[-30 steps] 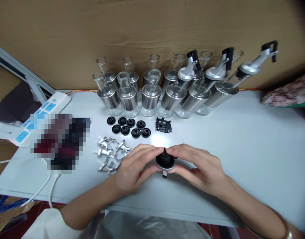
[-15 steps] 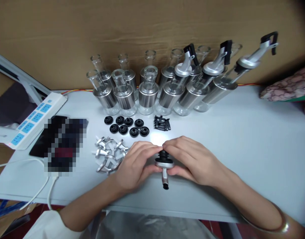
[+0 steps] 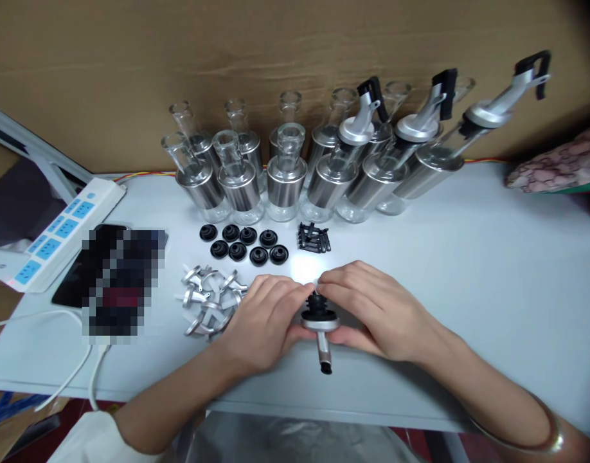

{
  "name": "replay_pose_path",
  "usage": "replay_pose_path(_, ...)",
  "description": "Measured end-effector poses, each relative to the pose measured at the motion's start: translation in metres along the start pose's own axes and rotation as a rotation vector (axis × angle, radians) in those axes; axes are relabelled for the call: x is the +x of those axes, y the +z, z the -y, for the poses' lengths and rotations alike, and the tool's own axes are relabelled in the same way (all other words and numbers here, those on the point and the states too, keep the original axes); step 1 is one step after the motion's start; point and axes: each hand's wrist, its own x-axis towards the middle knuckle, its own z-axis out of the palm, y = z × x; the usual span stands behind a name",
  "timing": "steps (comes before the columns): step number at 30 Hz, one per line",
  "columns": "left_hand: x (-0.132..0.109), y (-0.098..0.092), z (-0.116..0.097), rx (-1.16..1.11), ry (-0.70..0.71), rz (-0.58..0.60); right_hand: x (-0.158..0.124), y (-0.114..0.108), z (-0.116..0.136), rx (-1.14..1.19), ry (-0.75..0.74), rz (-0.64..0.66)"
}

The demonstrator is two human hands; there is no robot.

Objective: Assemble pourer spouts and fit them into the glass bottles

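Note:
Between my two hands, near the front of the table, is a bottle pourer with a silver disc and spout and a black ribbed stopper. The stopper points away from me, and the spout with its black tip points toward me. My left hand grips it from the left, fingertips at the stopper end and thumb at the disc. My right hand grips it the same way from the right. Left of my left hand lies a pile of silver pourer spouts. Beyond are black rubber stoppers and small black levers.
Several glass bottles with steel sleeves stand in rows at the back; three carry pourers. At the left lie a white power strip, dark phones and a white cable. A patterned cloth item sits far right.
The pourer has tipped slightly, its spout end shifting a little toward me and to the right. Both hands keep their grip. The camera view has shifted slightly.

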Motion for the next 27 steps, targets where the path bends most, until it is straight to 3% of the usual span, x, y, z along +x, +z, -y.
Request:
replay_pose_path(5, -0.001, 0.004, -0.002, 0.019, 0.007, -0.015, 0.001, 0.003, -0.001, 0.020, 0.032, 0.018)
replay_pose_path(11, -0.004, 0.003, -0.001, -0.021, -0.039, 0.131, 0.003, 0.003, 0.001, -0.021, 0.058, 0.068)
replay_pose_path(17, -0.004, 0.003, -0.002, 0.012, -0.061, 0.004, 0.004, 0.000, 0.004, -0.055, 0.024, 0.029)
replay_pose_path(27, 0.004, -0.003, -0.004, -0.101, 0.026, 0.102, 0.004, 0.006, 0.013, 0.036, 0.009, -0.030)
